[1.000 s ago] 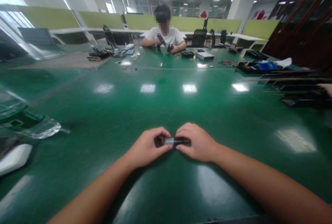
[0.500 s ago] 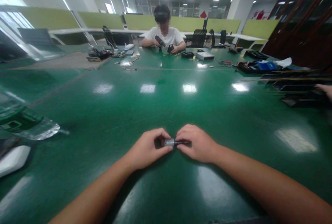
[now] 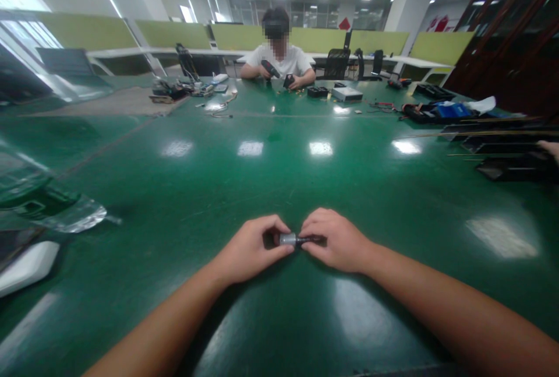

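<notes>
At near left I saw a clear bottle (image 3: 43,199) on the green table (image 3: 279,179). At near centre, my left hand (image 3: 251,252) gripped a silver cylinder (image 3: 287,239); my right hand (image 3: 340,243) pinched the dark piece (image 3: 310,239) at the cylinder's right end. Black objects (image 3: 504,168) lay farther right.

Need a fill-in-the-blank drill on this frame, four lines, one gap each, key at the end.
1. With the left hand on its silver end and the right hand on its dark end, the number of hands on the small piece is ____.
2. The colour of the tabletop is ____.
3. The person seated across it wears a shirt that is ____.
4. The clear bottle lies at the picture's ____ edge.

Missing words: two; green; white; left.
</notes>
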### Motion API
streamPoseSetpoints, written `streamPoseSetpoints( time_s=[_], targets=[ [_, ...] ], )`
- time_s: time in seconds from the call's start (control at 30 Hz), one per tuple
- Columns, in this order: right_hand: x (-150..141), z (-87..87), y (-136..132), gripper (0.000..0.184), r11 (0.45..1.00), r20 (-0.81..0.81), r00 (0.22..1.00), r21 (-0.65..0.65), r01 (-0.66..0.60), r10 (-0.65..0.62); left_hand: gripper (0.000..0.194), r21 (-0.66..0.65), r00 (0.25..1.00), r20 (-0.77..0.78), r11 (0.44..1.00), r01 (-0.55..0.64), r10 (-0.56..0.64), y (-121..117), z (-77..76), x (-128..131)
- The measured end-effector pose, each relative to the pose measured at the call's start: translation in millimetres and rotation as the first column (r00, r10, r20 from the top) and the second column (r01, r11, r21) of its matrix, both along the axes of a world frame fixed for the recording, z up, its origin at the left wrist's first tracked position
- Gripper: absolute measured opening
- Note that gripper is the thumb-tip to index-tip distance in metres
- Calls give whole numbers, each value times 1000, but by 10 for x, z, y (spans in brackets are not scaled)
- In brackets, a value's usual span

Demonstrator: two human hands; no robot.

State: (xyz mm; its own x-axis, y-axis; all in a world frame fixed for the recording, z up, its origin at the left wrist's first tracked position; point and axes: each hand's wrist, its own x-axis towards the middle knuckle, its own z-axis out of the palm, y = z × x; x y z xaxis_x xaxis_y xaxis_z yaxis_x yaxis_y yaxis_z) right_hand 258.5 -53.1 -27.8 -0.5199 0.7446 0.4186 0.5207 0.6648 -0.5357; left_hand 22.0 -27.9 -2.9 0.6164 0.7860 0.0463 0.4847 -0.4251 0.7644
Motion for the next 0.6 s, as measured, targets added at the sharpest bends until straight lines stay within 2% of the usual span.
streamPoseSetpoints(
  time_s=[0.6],
  targets=[
    [26,-15,8,13,1000,33,999,18,-6,5,19,-3,1000,-7,1000,-31,30,3,8,7]
  ],
)
